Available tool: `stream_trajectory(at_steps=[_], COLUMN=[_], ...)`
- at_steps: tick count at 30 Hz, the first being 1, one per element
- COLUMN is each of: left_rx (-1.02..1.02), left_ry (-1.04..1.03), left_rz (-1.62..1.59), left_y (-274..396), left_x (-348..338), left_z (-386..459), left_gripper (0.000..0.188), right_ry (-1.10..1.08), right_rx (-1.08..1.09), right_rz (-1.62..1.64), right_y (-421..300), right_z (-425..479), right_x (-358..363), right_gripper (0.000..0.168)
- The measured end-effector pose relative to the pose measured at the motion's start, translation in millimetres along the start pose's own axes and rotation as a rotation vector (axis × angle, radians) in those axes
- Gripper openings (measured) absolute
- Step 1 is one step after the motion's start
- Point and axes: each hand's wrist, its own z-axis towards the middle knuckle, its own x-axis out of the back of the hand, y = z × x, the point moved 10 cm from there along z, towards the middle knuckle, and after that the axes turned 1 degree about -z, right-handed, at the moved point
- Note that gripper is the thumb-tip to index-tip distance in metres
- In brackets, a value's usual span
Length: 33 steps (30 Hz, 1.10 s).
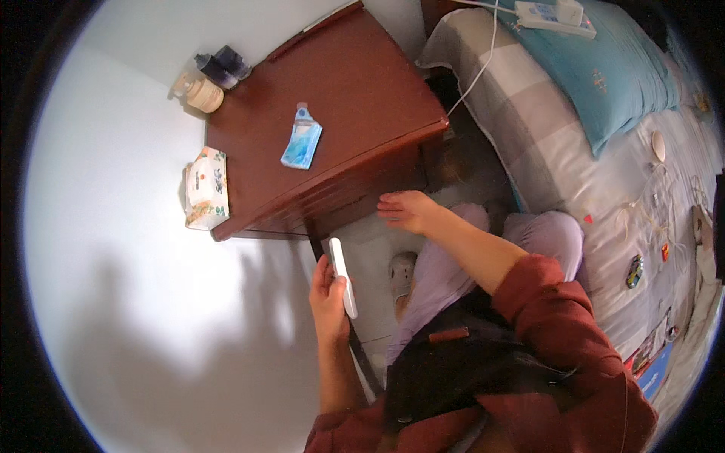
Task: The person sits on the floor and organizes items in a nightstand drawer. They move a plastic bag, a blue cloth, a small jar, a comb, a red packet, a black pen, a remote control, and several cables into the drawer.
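My left hand point(329, 297) is closed around a slim white object point(343, 277) with rounded ends, held upright above the floor near the wall. I see it edge-on, so its exact kind is unclear. My right hand point(409, 211) is empty, fingers stretched out, in the air just before the front of a reddish-brown wooden cabinet point(362, 73). On the cabinet top lies a blue-and-white plastic packet point(303, 143), beyond both hands. A tissue pack point(207, 189) with a floral print stands at the cabinet's left edge.
Cream point(205, 95) and dark point(218, 71) pump bottles stand in the cabinet's back corner. At right, a bed point(544, 130) holds a teal pillow point(612, 85), a power strip point(552, 20), a toy car point(635, 272) and tangled cords. A white cable point(481, 71) hangs between bed and cabinet.
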Motion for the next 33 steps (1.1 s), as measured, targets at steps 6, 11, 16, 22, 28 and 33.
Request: stream_trajectory(at_steps=[6,11,16,22,28,33], left_rx=[-0.027,-0.027,-0.075,-0.235,-0.44,-0.514], left_ry=[0.105,0.124,0.119,0.143,0.136,0.108], left_rz=[0.006,-0.041,-0.033,0.067,0.246,0.276], left_y=[-12,-7,0,18,54,76], left_x=[52,67,72,74,77,75], left_z=[-10,-14,-8,-8,-1,4], left_gripper=[0.059,0.059,0.061,0.065,0.067,0.067], right_ry=[0.005,-0.015,0.068,-0.007,-0.22,-0.023], right_rx=[0.177,0.15,0.2,0.174,0.247,0.156], right_rz=[0.43,0.477,0.566,0.726,0.512,0.59], right_y=[33,53,34,48,54,52], right_z=[74,76,87,90,59,82], right_x=[-37,-60,-44,-47,-71,-57], right_gripper=[0.024,0.015,0.005,0.008,0.006,0.008])
